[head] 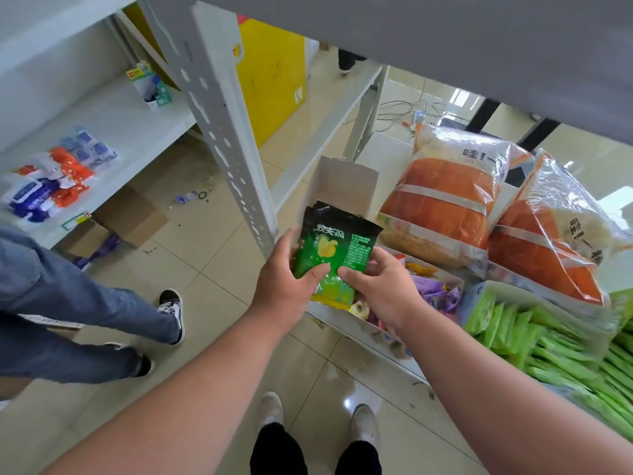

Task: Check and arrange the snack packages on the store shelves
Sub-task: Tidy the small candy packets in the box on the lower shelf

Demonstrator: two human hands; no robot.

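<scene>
— Held where? And the hands?

— Green-and-black chip packets (334, 246), glossy foil, two or more stacked flat, raised above the front left corner of the white metal shelf (383, 351). Left hand (287, 279) clamped on the lower left edge, thumb across the front. Right hand (380, 286) pinching the lower right edge, thumb on the front too. Both hands close together, thumbs nearly touching.

— Underneath?

— An open white cardboard tray (346, 318) at the shelf's front edge, crammed with small mixed snack packs (435, 289), purple and yellow, crinkled. Directly behind the packets, an upright flap of a grey cardboard box (342, 186).

— To the right?

— Two large clear plastic bags (445, 207), shiny and wrinkled, orange and pale contents, leaning toward the back of the shelf. At the front right corner, rows of slim light-green packets (555, 354) standing on edge in a box.

— In the way?

— A perforated grey upright post (226, 132) just left of the left hand. An upper shelf board (445, 46) overhanging the top.

— Elsewhere?

— A second white shelf (113, 132) on the left with orange and blue packs (58, 180). Another person's jeans and dark sneakers (173, 311) on the beige tiled floor (212, 269). Flattened brown cardboard (126, 217) under that shelf.
</scene>
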